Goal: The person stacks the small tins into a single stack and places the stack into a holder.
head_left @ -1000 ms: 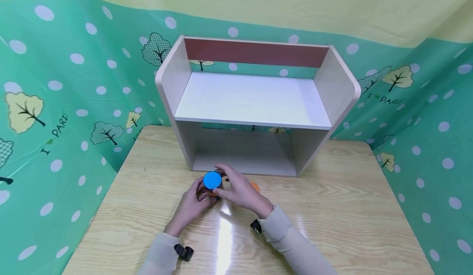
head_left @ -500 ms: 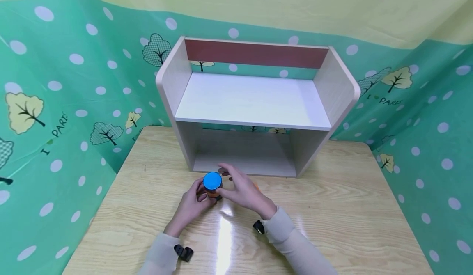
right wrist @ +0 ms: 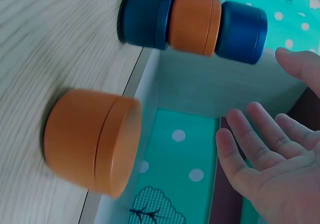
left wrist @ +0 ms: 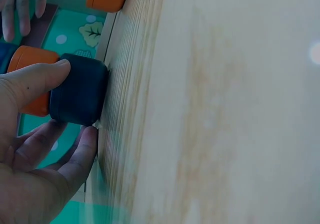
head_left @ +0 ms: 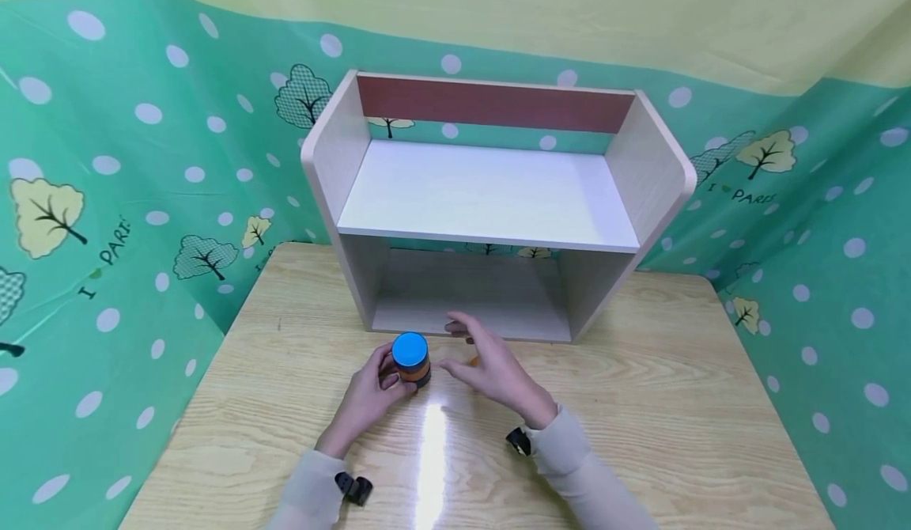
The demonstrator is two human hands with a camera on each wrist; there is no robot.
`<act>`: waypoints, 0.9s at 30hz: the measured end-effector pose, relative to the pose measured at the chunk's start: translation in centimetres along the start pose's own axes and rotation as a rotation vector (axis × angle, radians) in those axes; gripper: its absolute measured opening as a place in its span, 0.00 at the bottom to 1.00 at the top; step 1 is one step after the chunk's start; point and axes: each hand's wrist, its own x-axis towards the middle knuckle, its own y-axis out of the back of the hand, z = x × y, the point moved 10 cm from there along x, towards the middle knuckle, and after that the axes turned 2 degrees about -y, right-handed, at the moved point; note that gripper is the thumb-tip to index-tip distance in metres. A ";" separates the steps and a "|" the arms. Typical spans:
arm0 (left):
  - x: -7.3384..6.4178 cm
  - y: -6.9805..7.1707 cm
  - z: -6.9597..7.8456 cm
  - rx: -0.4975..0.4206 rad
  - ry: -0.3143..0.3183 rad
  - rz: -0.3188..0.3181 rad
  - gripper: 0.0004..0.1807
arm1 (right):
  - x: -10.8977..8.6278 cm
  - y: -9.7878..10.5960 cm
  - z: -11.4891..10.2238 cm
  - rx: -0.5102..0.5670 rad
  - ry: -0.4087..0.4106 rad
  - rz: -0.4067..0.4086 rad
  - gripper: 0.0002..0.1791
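Note:
Three small lidded canisters stand stacked upright on the table: a dark blue one [right wrist: 144, 19] at the bottom, an orange one [right wrist: 192, 23] in the middle and a blue one [head_left: 410, 350] on top. My left hand [head_left: 370, 391] holds the stack low on its left side. In the left wrist view its thumb lies where the orange and dark blue canisters meet, with fingers on the other side. My right hand [head_left: 498, 368] is apart from the stack, to its right, fingers spread. A single orange canister [right wrist: 90, 139] stands on the table, mostly hidden by that hand in the head view.
Behind the hands stands a two-level shelf unit [head_left: 487, 194] with a white upper board and a reddish back strip. Its lower front edge is close behind the stack. The wooden table [head_left: 662, 419] runs to both sides, and a green patterned curtain [head_left: 128, 221] hangs around.
My right hand has let go of the top blue canister and moved off to the right. The left hand and the stack have stayed in place.

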 end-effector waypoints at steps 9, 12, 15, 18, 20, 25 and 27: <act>-0.1 0.0 0.0 0.014 0.008 0.000 0.42 | -1.3 1.9 1.2 0.025 -0.036 0.042 0.41; -0.1 0.0 0.0 0.021 0.015 -0.001 0.42 | -1.6 2.4 1.6 0.027 -0.040 0.066 0.41; -0.1 0.0 -0.1 0.024 0.018 -0.003 0.41 | -1.9 2.7 2.1 0.034 -0.054 0.082 0.41; 0.0 0.0 -0.1 0.025 0.019 -0.003 0.41 | -2.2 2.9 2.7 0.039 -0.065 0.092 0.41; 0.0 0.0 -0.2 0.020 0.019 -0.005 0.41 | -2.4 3.0 3.1 0.044 -0.065 0.099 0.41; 0.0 0.0 -0.2 0.011 0.014 -0.010 0.41 | -2.8 3.3 3.8 0.044 -0.068 0.106 0.40; 0.0 0.0 -0.2 0.007 0.012 -0.010 0.41 | -3.0 3.3 4.1 0.046 -0.075 0.107 0.40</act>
